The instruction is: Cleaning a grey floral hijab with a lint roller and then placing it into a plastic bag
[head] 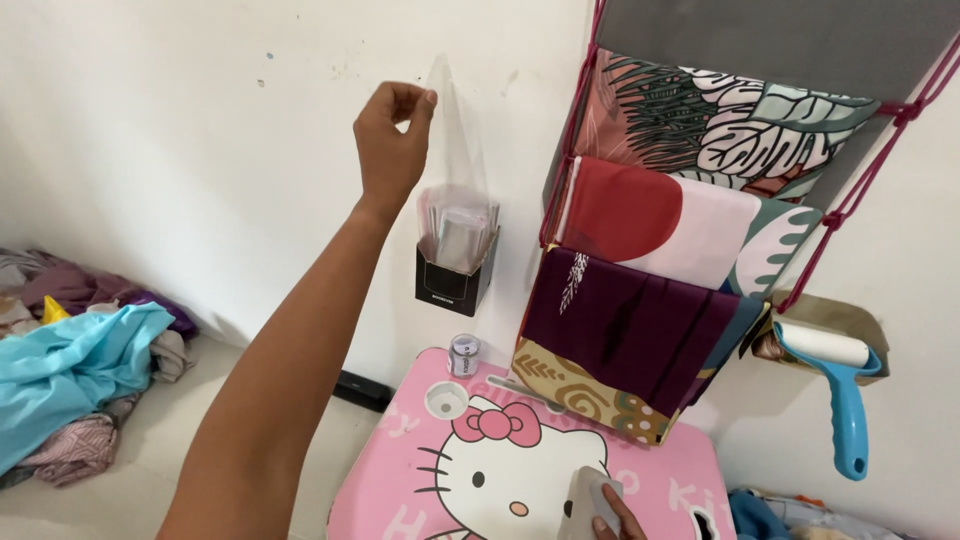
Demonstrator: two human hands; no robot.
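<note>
Head view: left hand (392, 140) pinches a clear plastic bag (452, 130) above the black wall holder (455, 285); right hand (612, 515) grips a grey object (588, 500). Bag may slip, being thin, held only at fingertips.

Two hands show: the left hand (392, 135) and the right hand (617, 518). One clear plastic bag (452, 120) is raised above one black wall holder (455, 283), which carries a stack of bags too tight to count. One pink cartoon-cat table (400, 480) bears one small tape roll (464, 354) and one grey block (588, 500). One hanging organizer (790, 40) holds four folded fabrics (650, 220). One blue lint roller (838, 390) hangs nearby. One heap of clothes (70, 370) lies on the floor.
</note>
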